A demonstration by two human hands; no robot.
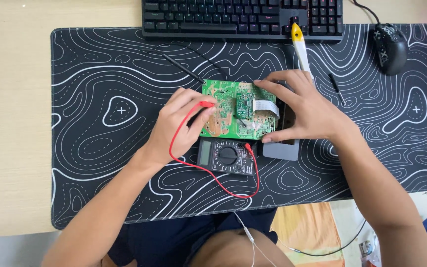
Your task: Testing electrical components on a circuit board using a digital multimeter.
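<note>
The green printed circuit board point(233, 109) lies mid-mat, at twelve o'clock from the black multimeter point(227, 155). The left hand point(179, 123) pinches the red probe point(204, 104) onto it; the right hand point(302, 106), fingers spread, steadies its edge. Probing underway; next contact demands precision.

one circuit board point(228, 106), one multimeter point(227, 155), two probes point(204, 104), one keyboard point(242, 17), one mouse point(390, 47)

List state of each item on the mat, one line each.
Circuit board: flat, gripped by right hand.
Red probe: in left hand, tip on board.
Black probe: lying loose on mat.
Multimeter: flat, red lead plugged in.
Mouse: untouched.
Keyboard: untouched.
</note>
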